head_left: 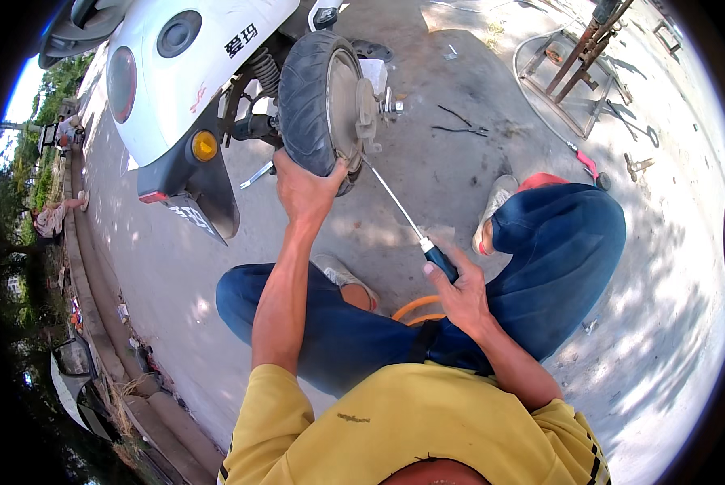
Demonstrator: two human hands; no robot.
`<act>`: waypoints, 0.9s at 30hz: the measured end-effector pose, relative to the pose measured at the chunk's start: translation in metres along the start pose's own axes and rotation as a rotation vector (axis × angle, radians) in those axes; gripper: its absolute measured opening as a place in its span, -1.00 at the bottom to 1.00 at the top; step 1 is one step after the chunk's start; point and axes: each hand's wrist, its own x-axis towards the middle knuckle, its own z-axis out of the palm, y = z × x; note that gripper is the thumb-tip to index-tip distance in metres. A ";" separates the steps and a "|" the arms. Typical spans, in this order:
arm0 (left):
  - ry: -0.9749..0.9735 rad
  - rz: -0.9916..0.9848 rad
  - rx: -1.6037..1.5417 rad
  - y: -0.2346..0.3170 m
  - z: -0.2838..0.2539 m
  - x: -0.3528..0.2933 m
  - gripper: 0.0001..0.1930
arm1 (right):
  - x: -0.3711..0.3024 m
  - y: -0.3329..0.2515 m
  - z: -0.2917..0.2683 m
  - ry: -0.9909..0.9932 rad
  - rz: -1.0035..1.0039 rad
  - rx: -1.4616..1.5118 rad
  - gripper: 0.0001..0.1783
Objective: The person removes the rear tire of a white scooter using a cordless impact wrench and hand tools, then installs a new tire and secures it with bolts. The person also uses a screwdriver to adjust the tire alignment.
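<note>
Wears a plain yellow shirt [403, 412], short in the sleeve; shows small dark checks along the outer edge of the right sleeve [569, 428] and of the left sleeve [269, 408]; has a dark, narrow smudge-like mark [354, 418] on the cloth, left of the middle, and thin dark edging at the neckline; is bare from the sleeve hems down, through to the left hand [307, 190] and right hand [458, 287]; wears dark blue trousers [560, 250], loosely creased, with a black band [424, 341] at the waist edge; wears pale grey shoes [500, 200], reddish near the heel edges, below bare ankles.
</note>
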 end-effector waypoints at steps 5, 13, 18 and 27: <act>-0.048 0.006 -0.007 -0.001 -0.002 0.003 -0.09 | 0.005 -0.002 -0.010 -0.027 -0.064 0.011 -0.52; -0.147 0.046 -0.166 -0.012 -0.010 0.008 -0.08 | 0.001 0.002 -0.021 -0.063 -0.026 -0.033 -0.55; -0.161 -0.023 -0.441 -0.016 -0.003 0.004 -0.02 | 0.003 -0.001 -0.017 -0.084 0.050 0.029 -0.54; -0.183 -0.046 -0.440 -0.013 -0.001 0.006 0.05 | 0.005 -0.001 -0.013 -0.062 0.048 -0.010 -0.54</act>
